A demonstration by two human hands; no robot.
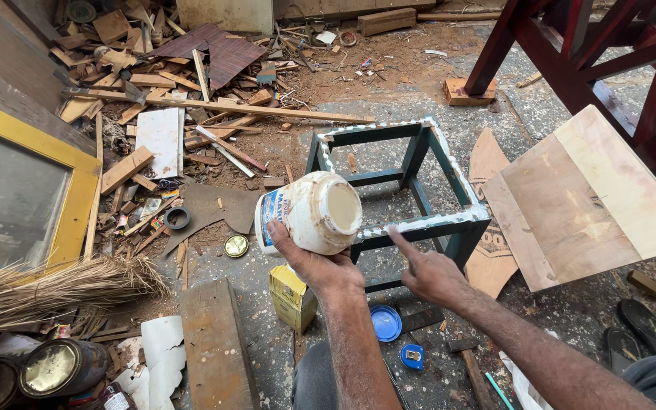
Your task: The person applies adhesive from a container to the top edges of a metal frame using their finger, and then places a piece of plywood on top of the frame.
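Tilting a white glue jar (311, 212) on its side, the left hand (320, 267) is gripping it from below, its open mouth facing the dark green stool frame (400, 182). The right hand (430, 275) is spreading glue along the top rail with its forefinger. Tipped this far, the jar risks spilling glue onto the floor.

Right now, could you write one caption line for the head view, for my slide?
Left hand holds a white glue jar tilted while the right hand's finger touches glue on the green frame.
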